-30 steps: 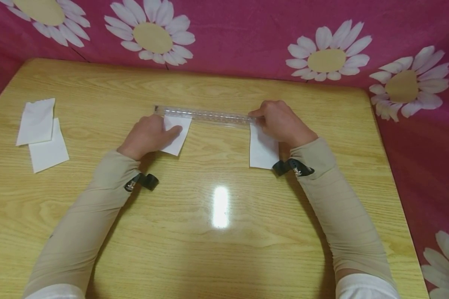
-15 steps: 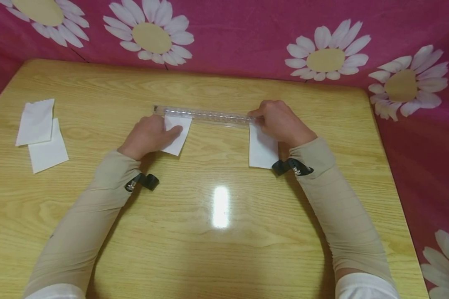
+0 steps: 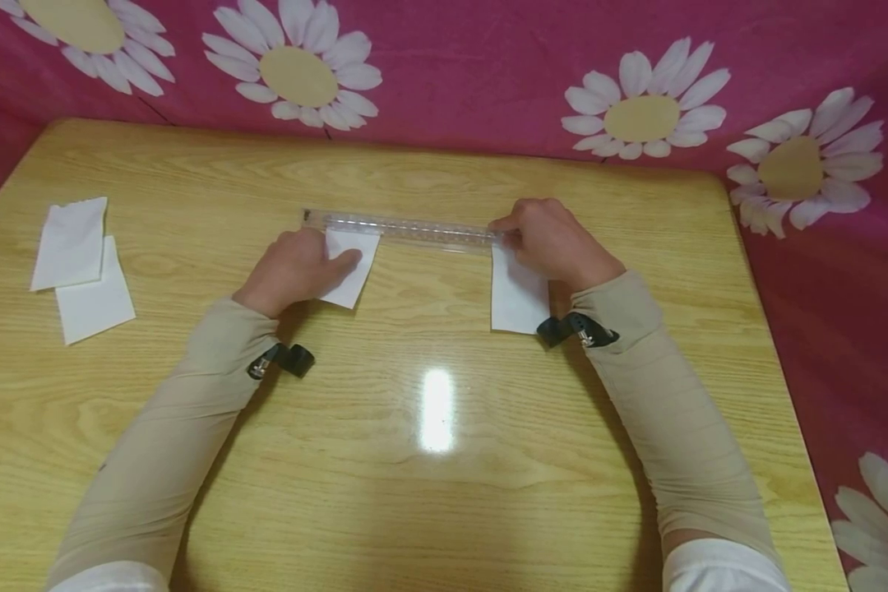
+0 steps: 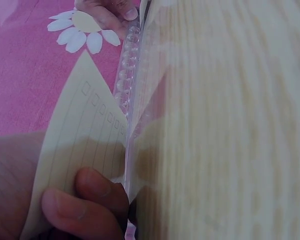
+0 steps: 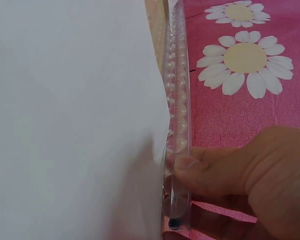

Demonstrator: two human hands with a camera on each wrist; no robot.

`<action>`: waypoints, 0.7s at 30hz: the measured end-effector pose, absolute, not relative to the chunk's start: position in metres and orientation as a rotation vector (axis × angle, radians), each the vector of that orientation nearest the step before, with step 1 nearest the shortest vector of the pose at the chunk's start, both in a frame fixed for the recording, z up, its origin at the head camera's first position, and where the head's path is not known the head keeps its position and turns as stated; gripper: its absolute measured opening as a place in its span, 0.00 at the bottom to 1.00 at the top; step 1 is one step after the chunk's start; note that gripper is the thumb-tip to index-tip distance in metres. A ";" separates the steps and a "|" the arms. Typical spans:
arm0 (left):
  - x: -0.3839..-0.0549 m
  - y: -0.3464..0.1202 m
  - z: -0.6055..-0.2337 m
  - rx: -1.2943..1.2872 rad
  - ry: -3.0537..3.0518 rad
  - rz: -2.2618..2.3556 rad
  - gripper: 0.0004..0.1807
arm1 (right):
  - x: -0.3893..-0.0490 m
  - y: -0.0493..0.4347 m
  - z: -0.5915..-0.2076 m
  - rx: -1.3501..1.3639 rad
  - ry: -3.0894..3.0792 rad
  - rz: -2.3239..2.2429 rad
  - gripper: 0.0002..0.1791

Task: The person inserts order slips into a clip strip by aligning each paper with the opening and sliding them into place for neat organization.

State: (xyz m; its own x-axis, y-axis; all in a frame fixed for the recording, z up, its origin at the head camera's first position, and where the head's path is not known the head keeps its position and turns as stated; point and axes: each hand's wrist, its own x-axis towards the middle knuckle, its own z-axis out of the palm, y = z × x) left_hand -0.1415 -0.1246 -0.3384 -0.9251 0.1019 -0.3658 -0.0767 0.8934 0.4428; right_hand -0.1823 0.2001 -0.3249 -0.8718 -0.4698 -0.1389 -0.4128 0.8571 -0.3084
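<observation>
A long clear plastic strip (image 3: 432, 233) with a row of rounded bumps stretches between my hands in the head view. My left hand (image 3: 289, 267) pinches a white paper sheet (image 3: 349, 284) near the strip's left end, thumb on top and fingers beneath. Printed lines and a row of small boxes show on that paper (image 4: 90, 120) in the left wrist view. My right hand (image 3: 555, 240) pinches the strip's right end; in the right wrist view its thumb (image 5: 187, 165) presses the bumpy strip (image 5: 177, 105). Another white paper sheet (image 3: 520, 300) extends from the strip below my right hand.
Two white paper sheets (image 3: 70, 242) lie overlapping at the left of the wooden table (image 3: 385, 493). A pink cloth with daisies (image 3: 451, 74) stands behind the table's far edge and along its right side. Black camera mounts (image 3: 292, 359) hang under both wrists.
</observation>
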 end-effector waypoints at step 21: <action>-0.142 -0.122 -0.340 0.019 2.668 0.665 0.34 | -0.183 0.200 -0.325 -0.699 2.829 -0.384 0.19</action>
